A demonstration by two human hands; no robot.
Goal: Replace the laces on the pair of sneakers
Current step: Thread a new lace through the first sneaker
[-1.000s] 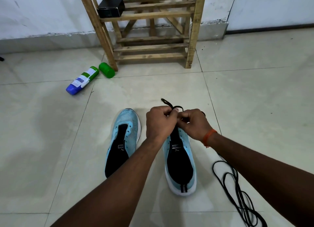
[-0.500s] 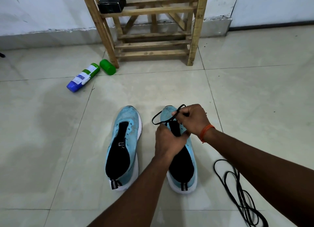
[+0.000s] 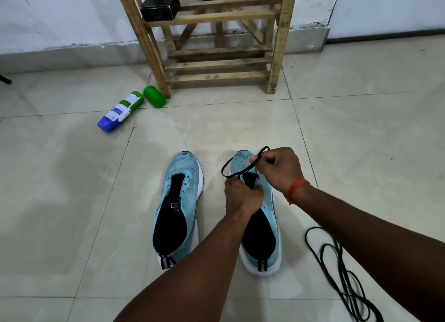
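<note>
Both grips, left hand (image 3: 243, 197) and right hand (image 3: 280, 170), pinch one black lace (image 3: 224, 171) over one sneaker (image 3: 271, 223) of two, other sneaker (image 3: 179, 199) left of it, second lace (image 3: 306, 237) lower right.

Knit cloth, raw wood, glossy tile

We see the left sneaker (image 3: 183, 177) and the right sneaker (image 3: 269, 201) in fine, matt knit cloth with smooth foam-like soles. The lace (image 3: 237, 170) is matt woven cord, as is the spare lace (image 3: 342, 273) on the floor (image 3: 72, 201), whose tiles are smooth and glossy. The rack (image 3: 216, 64) is rough, unfinished wood. The bottle (image 3: 120, 111) and green cap (image 3: 154, 96) are shiny plastic, and the wrist band (image 3: 295, 189) is thread.
</note>
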